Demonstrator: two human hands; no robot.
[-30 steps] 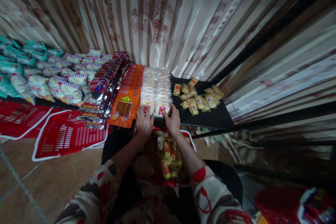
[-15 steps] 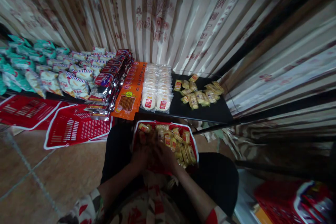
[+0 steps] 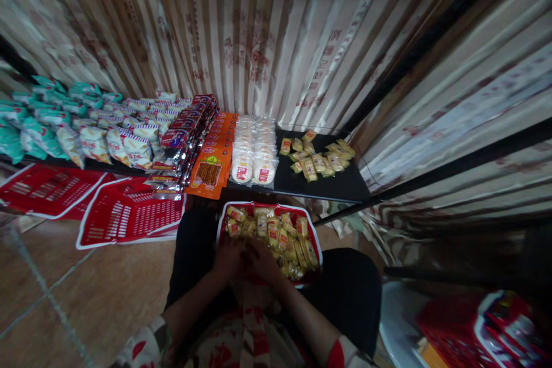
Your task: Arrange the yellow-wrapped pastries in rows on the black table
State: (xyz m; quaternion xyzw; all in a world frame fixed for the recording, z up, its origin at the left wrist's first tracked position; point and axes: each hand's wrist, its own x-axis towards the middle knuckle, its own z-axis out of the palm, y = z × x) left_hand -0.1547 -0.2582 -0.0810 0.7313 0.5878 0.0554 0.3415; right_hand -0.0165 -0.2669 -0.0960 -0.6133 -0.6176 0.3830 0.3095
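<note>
A red basket with a white rim [image 3: 319,244] rests between my legs. Inside it lie many small yellow-wrapped snacks [image 3: 282,238], with red labels on some. At the basket's near left part, my left hand [image 3: 227,257] has its fingers curled in among the snacks. Close beside it, my right hand [image 3: 261,260] is bent the same way. A few wrapped snacks appear gathered between the two hands, dim and partly covered by the fingers. More of these yellow packets [image 3: 318,165] lie in a loose group on the black shelf [image 3: 345,187] beyond.
Along the shelf stand white rice cracker packs [image 3: 253,152], orange snack bags [image 3: 209,167], dark red packets [image 3: 181,132], white bags [image 3: 125,146] and teal bags [image 3: 45,132]. Red baskets [image 3: 133,207] sit on the floor at left. A filled basket [image 3: 452,322] is at lower right. A pleated curtain [image 3: 259,40] hangs behind.
Both hands have drawn slightly back toward me, uncovering snacks at the basket's far left. The head view has shifted a little.
</note>
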